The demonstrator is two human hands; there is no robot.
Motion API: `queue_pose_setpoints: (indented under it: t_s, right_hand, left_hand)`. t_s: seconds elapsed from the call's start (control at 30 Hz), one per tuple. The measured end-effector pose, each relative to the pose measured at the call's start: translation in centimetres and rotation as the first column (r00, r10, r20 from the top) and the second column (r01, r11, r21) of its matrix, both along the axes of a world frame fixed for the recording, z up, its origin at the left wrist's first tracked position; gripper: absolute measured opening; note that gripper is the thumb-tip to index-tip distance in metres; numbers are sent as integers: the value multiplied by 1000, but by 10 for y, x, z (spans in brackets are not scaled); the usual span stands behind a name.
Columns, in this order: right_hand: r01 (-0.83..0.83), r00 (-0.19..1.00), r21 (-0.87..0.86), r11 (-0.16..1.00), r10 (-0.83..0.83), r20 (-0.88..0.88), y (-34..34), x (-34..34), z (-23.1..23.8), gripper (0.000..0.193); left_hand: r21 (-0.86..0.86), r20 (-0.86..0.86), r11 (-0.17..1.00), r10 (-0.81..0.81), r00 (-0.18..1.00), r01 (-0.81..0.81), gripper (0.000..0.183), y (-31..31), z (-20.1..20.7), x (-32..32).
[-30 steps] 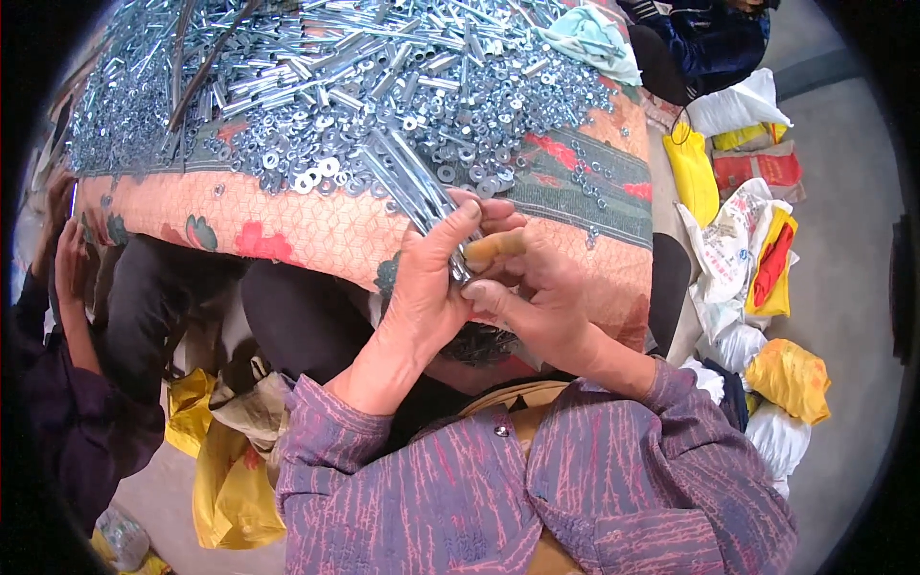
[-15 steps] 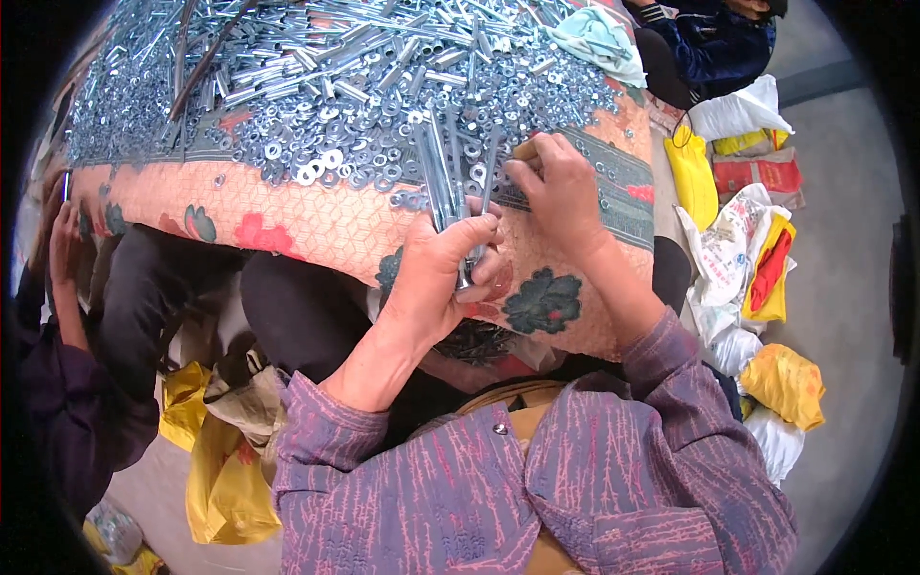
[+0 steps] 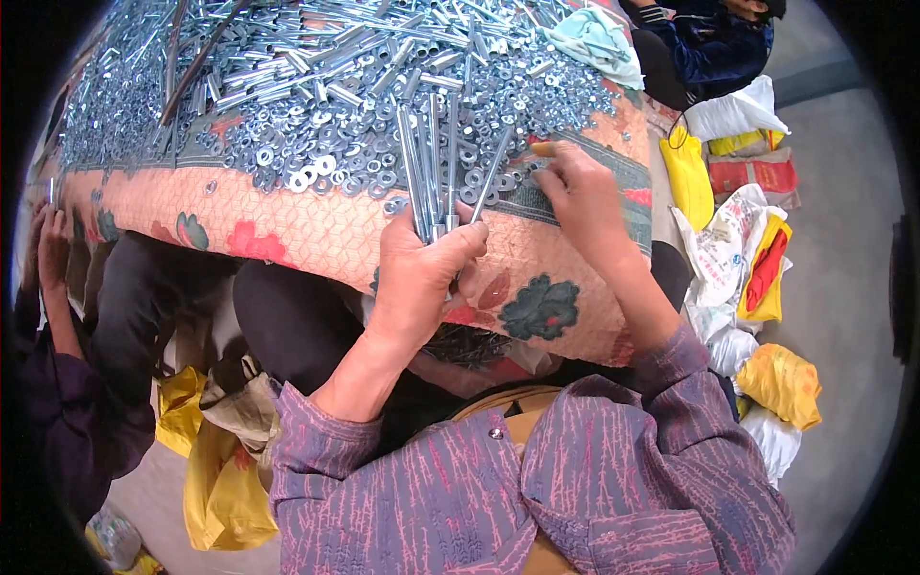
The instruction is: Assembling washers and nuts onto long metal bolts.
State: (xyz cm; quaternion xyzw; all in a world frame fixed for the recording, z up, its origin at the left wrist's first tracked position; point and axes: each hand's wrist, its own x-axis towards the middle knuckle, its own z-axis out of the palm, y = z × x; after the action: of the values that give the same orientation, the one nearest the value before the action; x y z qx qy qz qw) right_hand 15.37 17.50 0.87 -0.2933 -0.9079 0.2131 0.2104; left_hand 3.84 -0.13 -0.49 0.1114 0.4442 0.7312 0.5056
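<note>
My left hand [image 3: 417,273] is wrapped round a bundle of long, shiny metal bolts [image 3: 431,172]. Their slim shafts fan out upward over the table edge, and thicker ends show by my thumb; the rest is hidden in my palm. To the right, my right hand [image 3: 586,196] hovers over the cloth edge with thumb and index finger apart. A tan covering shows at the tip of one finger, and I see nothing held there. Flat washers [image 3: 326,165] are heaped just beyond both hands, with metal sleeves and rods [image 3: 345,57] piled behind them.
A flowered cloth [image 3: 546,307] covers the table. At the far right lies a pale green rag [image 3: 596,43]. Bags [image 3: 719,249] in white, yellow and red lie on the floor to the right. One person's hand [image 3: 53,244] is at the left edge; another person [image 3: 719,48] sits far right.
My left hand has shifted slightly left, and the bolts in it are now spread wider. The right hand has moved a little to the right and down, away from the bolts.
</note>
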Motion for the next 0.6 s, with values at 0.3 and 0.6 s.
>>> queue_pose_setpoints:
  t_s: [0.3, 0.6]
  right_hand:
    - [-13, 970, 281, 960, -56, 238, 2, -11, -8, 10]
    - [-161, 987, 246, 956, 163, 11, 22, 13, 1, 11]
  left_hand:
    - [8, -41, 996, -93, 995, 94, 14, 1, 1, -1]
    - [3, -66, 978, -210, 976, 210, 13, 3, -6, 15]
